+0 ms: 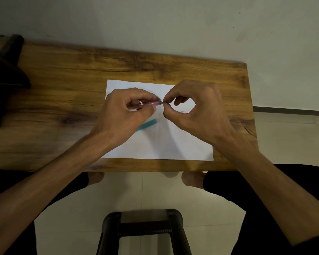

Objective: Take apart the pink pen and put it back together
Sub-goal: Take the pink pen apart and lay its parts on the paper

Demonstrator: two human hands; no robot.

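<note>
Above the white paper [160, 144], pink pen [152, 103] held level, left hand [123, 115] gripping its barrel, right hand [197, 107] fingers pinching its dark tip.

Pretty dim shot overall, with soft indoor light and no glare. The white paper [160, 140] is the brightest thing and both hands [125, 115] cast faint grey shadows onto it. The table [63, 80] edges bow from the wide-angle lens, worst at the left corner. Everything's a bit soft, and the dark stool [144, 230] at the bottom is murky.
</note>
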